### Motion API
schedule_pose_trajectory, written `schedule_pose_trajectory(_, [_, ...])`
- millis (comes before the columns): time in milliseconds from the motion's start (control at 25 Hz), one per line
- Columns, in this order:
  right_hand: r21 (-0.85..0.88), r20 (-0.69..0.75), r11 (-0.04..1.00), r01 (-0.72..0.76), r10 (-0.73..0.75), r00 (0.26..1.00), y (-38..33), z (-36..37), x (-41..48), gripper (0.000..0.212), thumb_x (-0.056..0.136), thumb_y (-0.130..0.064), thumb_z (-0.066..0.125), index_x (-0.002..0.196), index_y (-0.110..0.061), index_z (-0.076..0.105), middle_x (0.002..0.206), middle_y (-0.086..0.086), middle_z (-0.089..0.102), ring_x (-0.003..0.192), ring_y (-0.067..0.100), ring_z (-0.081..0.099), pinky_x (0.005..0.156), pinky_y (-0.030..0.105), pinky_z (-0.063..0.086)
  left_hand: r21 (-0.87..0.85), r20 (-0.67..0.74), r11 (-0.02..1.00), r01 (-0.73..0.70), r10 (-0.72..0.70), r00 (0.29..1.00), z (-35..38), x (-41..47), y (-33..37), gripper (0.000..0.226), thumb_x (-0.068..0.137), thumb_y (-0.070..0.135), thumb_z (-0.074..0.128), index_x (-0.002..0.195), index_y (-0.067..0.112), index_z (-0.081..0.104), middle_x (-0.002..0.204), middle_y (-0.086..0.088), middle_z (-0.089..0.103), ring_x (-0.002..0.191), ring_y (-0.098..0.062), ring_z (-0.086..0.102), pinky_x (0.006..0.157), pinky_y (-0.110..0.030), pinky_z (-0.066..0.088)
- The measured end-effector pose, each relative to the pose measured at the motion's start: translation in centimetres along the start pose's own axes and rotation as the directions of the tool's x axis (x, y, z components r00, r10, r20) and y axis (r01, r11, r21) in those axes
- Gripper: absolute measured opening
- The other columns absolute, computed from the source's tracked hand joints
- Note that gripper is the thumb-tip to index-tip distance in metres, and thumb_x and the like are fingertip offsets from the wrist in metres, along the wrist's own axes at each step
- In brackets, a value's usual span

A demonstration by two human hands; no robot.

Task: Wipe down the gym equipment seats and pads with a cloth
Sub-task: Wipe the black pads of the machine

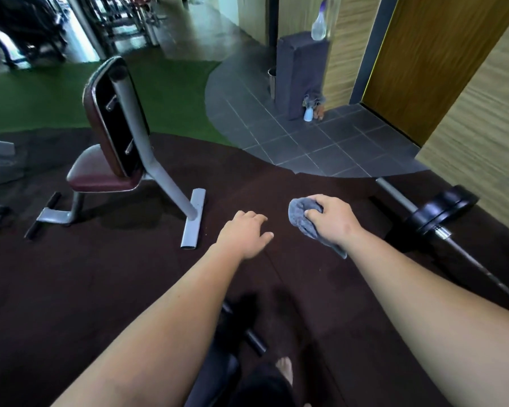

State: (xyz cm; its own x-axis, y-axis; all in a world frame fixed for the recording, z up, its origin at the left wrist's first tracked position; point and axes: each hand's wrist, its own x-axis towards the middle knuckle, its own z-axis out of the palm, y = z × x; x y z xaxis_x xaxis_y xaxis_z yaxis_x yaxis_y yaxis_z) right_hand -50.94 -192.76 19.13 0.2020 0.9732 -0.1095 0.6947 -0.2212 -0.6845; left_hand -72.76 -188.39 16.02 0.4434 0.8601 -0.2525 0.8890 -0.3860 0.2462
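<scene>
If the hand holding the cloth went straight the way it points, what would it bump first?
Probably the bench. The right hand, gripping the cloth, points toward its backrest and grey post, with only dark floor showing between. Depth is hard to judge, so it might pass by.

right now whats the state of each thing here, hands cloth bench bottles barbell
right hand, grips the cloth
cloth, bunched up in the right hand, touching no pad
left hand, holds nothing, fingers loosely curled
bench, standing on the floor, untouched
spray bottle, upright on the dark block
small bottle, upright at the block's foot
barbell, lying on the floor, plate on
</scene>
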Motion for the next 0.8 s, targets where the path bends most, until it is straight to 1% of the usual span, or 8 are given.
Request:
schedule_pose_trajectory(80, [0.015,0.012,0.999,0.028,-0.029,1.0,-0.6,0.1,4.3,0.034,0.088,-0.018,0.054,0.116,-0.027,0.071,0.111,-0.005,0.073,0.106,0.016,0.064,0.095,0.029,0.047,0.005,-0.008,1.0,0.026,-0.026,1.0,-0.9,3.3,-1.2,0.055,0.1,0.052,0.049,0.148,0.024,0.048,0.146,0.0,0.052,0.137,-0.026,0.04,0.107,-0.047,0.045])
schedule_pose_trajectory(200, [0.0,0.056,0.998,0.06,-0.06,0.997,-1.9,0.8,11.0,0.035,0.087,-0.02,0.054,0.115,-0.03,0.071,0.109,-0.007,0.073,0.106,0.015,0.064,0.091,0.025,0.045,-0.008,-0.039,0.999,0.053,-0.053,0.998,-2.3,9.0,-3.7,0.056,0.1,0.052,0.049,0.149,0.023,0.048,0.145,-0.001,0.053,0.136,-0.027,0.041,0.109,-0.048,0.043])
schedule_pose_trajectory(320, [0.018,0.06,0.998,0.055,-0.056,0.997,-3.8,0.5,17.1,0.035,0.086,-0.019,0.053,0.113,-0.031,0.071,0.107,-0.008,0.073,0.104,0.014,0.065,0.094,0.029,0.049,-0.036,-0.05,0.997,0.066,-0.068,0.996,-4.3,14.6,-6.3,0.056,0.1,0.052,0.049,0.148,0.023,0.048,0.144,-0.001,0.054,0.135,-0.027,0.041,0.109,-0.047,0.042])
schedule_pose_trajectory(440, [-0.016,0.066,0.997,0.077,-0.075,0.995,-6.7,0.4,23.1,0.034,0.088,-0.018,0.054,0.115,-0.029,0.071,0.109,-0.005,0.073,0.107,0.017,0.064,0.095,0.03,0.049,-0.036,-0.074,0.996,0.079,-0.082,0.994,-7.3,19.4,-9.1,0.056,0.1,0.054,0.049,0.148,0.024,0.049,0.144,-0.001,0.054,0.133,-0.027,0.042,0.109,-0.047,0.042])
schedule_pose_trajectory(560, [-0.041,0.058,0.988,0.146,-0.144,0.988,-9.8,0.6,29.2,0.033,0.088,-0.018,0.056,0.116,-0.027,0.072,0.113,-0.002,0.074,0.109,0.019,0.064,0.094,0.029,0.047,-0.055,-0.116,0.992,0.117,-0.123,0.986,-10.8,23.2,-11.2,0.055,0.099,0.053,0.05,0.147,0.025,0.05,0.143,0.001,0.054,0.135,-0.027,0.042,0.105,-0.047,0.044])
schedule_pose_trajectory(640, [-0.042,0.056,0.981,0.192,-0.189,0.98,-11.7,1.0,31.9,0.032,0.089,-0.018,0.057,0.116,-0.026,0.071,0.115,-0.002,0.073,0.11,0.019,0.063,0.089,0.025,0.044,-0.046,-0.137,0.99,0.134,-0.139,0.981,-12.6,24.7,-12.4,0.056,0.099,0.053,0.051,0.147,0.025,0.05,0.142,0.0,0.055,0.134,-0.027,0.042,0.105,-0.048,0.045])
schedule_pose_trajectory(720, [-0.027,0.074,0.971,0.237,-0.235,0.969,-13.8,1.7,35.4,0.031,0.089,-0.018,0.058,0.116,-0.026,0.071,0.114,-0.002,0.073,0.109,0.018,0.063,0.084,0.021,0.039,-0.059,-0.155,0.983,0.175,-0.183,0.971,-14.4,26.4,-14.1,0.056,0.098,0.053,0.051,0.147,0.024,0.051,0.141,-0.001,0.055,0.134,-0.027,0.043,0.104,-0.049,0.046])
schedule_pose_trajectory(800, [-0.01,0.112,0.957,0.291,-0.288,0.951,-16.0,2.6,39.0,0.032,0.089,-0.018,0.059,0.118,-0.026,0.07,0.113,-0.002,0.073,0.108,0.018,0.063,0.084,0.019,0.037,-0.069,-0.172,0.97,0.232,-0.24,0.955,-16.1,27.6,-16.2,0.057,0.098,0.053,0.051,0.146,0.024,0.051,0.141,-0.001,0.055,0.134,-0.028,0.043,0.105,-0.049,0.046])
